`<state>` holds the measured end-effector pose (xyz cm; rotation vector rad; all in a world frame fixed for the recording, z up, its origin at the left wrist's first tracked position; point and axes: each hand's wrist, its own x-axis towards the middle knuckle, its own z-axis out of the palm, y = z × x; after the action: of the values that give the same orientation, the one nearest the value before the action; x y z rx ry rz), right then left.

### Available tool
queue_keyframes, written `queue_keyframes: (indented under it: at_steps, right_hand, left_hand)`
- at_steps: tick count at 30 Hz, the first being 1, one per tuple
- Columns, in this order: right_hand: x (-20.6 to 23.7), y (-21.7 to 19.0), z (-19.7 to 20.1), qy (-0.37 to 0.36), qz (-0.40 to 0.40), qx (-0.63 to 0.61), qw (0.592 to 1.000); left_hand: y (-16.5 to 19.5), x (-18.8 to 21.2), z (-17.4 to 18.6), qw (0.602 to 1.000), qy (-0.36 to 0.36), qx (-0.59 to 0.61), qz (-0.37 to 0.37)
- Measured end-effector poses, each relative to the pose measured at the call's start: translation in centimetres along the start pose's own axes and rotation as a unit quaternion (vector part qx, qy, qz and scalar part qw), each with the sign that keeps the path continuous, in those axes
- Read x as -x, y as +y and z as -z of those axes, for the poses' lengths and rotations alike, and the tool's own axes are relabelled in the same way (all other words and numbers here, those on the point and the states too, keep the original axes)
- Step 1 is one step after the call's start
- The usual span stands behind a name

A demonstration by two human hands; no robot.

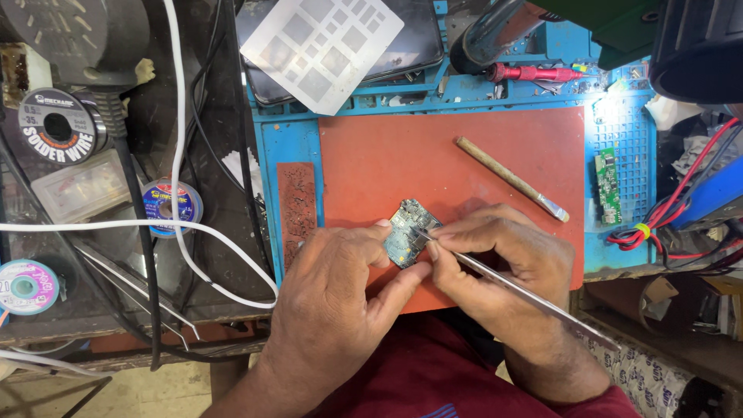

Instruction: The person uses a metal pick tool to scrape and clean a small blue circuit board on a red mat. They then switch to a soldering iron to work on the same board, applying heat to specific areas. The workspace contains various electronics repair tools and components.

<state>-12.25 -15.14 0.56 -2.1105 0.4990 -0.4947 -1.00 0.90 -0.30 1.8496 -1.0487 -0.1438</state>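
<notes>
A blue-green circuit board [410, 232] lies on a red-orange mat [433, 155] over a bright blue mat [294, 139], near a red screwdriver [534, 73] and a white cable [179, 155].

Two bare hands work over the bench: one left hand [333, 286] and one right hand [495, 259]. Between them sits one small circuit board [409, 231], and the right hand grips one pair of metal tweezers [511, 285]. A second, narrow green circuit board [607, 186] lies on the blue mat [271, 155], of which there is one, topped by one red pad [433, 155]. One wooden-handled tool [507, 176] rests on that pad. One perforated metal stencil [321, 46] lies over one dark phone [418, 46]. There is one red-handled screwdriver [534, 73]. Three spools show at left: one large wire spool [58, 124], one blue spool [170, 205] and one pale spool [27, 286]. One white cable [116, 226] crosses the bench.
</notes>
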Motion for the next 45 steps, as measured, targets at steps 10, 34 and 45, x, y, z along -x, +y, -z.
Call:
queue_keyframes:
  at_steps: [10,34,45]
  right_hand:
    - [-0.02,-0.1,0.09,-0.01,0.026,0.024,0.999]
    - [-0.03,0.04,0.04,-0.01,0.014,0.009,1.0]
    - [-0.06,-0.15,0.02,-0.011,0.022,0.012,1.0]
  left_hand:
    - [0.0,-0.08,0.0,1.0,0.005,-0.005,-0.011]
    - [-0.03,-0.02,0.04,1.0,-0.002,-0.004,-0.004]
    - [0.02,-0.03,-0.04,1.0,0.003,-0.004,-0.002]
